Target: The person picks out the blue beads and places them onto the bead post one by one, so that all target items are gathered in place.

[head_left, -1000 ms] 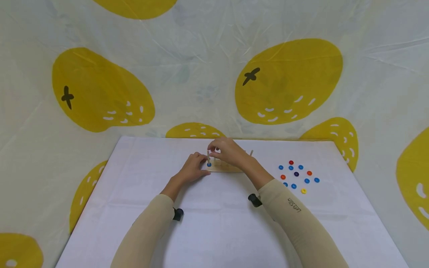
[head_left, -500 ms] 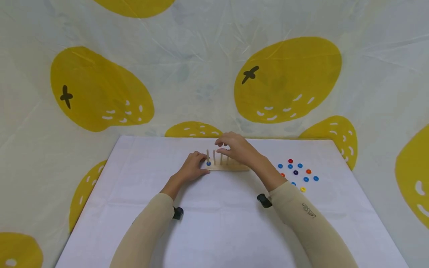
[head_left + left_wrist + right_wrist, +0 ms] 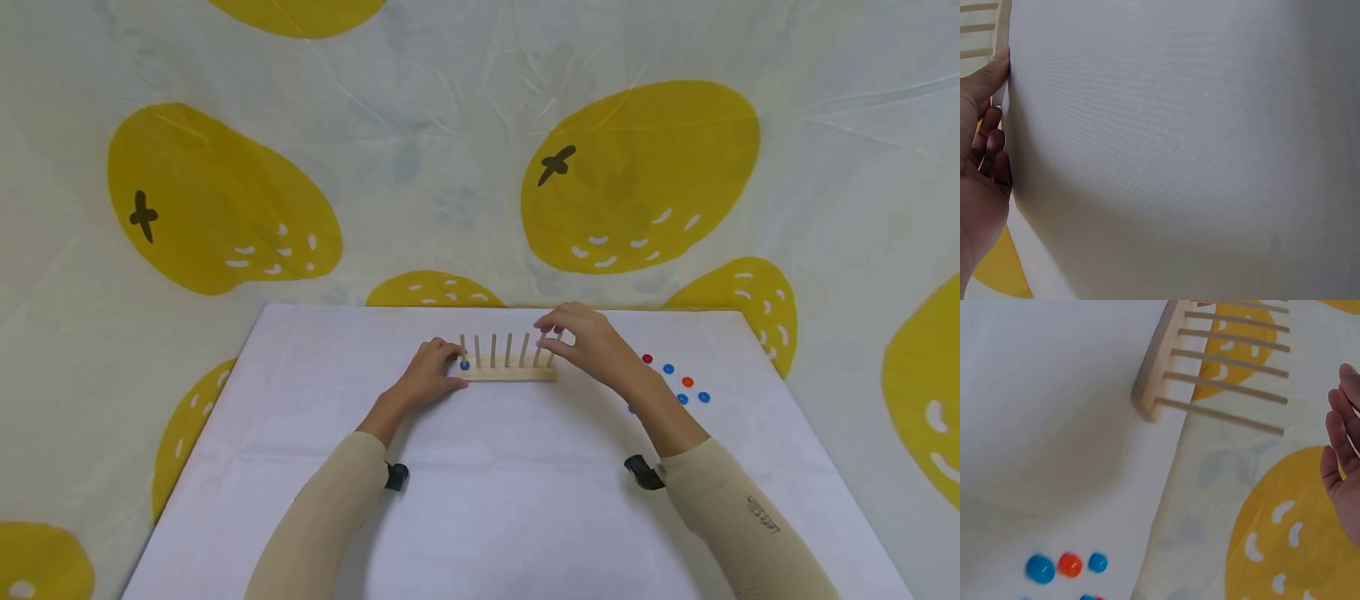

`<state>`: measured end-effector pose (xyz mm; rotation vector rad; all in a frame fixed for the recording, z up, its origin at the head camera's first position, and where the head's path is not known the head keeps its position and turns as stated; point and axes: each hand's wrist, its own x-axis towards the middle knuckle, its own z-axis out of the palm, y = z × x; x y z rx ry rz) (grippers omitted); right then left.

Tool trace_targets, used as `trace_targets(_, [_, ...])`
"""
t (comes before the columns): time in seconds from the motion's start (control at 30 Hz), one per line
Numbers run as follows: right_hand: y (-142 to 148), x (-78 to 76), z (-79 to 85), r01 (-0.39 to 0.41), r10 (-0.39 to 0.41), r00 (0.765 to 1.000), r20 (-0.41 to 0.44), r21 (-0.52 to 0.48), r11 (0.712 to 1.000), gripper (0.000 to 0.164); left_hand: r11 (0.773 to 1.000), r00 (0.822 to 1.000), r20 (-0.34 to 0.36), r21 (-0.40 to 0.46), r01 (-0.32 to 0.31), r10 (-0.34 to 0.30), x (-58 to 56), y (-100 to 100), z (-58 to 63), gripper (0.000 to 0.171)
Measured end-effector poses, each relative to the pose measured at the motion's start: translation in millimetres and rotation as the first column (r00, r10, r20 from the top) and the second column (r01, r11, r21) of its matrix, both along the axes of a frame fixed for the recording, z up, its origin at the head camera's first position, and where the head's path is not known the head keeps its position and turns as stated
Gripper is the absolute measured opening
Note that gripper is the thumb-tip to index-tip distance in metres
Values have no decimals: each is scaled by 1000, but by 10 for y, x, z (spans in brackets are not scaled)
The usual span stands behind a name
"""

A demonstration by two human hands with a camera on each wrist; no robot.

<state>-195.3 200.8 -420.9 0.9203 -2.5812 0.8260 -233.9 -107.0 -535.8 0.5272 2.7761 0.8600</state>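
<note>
Head view: on the surface (image 3: 480,517), the left hand (image 3: 429,375) grips the wooden peg rack (image 3: 513,375) by its left end; the right hand (image 3: 592,343), loosely spread, holds nothing. Left wrist: thumb (image 3: 988,76) against the rack. Right wrist: probably light, stiff; its base (image 3: 1159,359) seems the safest hold.

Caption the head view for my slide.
Left hand holds a peg rack bearing one blue ring, right hand near the other end, loose rings at right.

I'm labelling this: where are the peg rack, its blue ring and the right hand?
Peg rack (image 3: 512,375): head view, base front.
Blue ring (image 3: 465,366): head view, near side.
Right hand (image 3: 592,342): head view, hand's middle.
</note>
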Motion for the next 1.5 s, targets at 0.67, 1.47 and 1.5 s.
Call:
trace_targets(0.67, [986, 467, -463, 145, -148, 987, 65, 46, 988, 30, 1000, 1000, 17, 1, -3, 3, -13, 6, -8, 61])
trace_targets(1.47, [1417, 670, -948, 231, -292, 897, 333, 209, 950, 29, 1000, 1000, 17, -5, -7, 7, -5, 7, -15, 61])
trace_targets(1.5, [1424, 669, -959, 228, -290, 896, 336, 214, 950, 29, 1000, 1000, 15, -4, -6, 6, -7, 6, -19, 61])
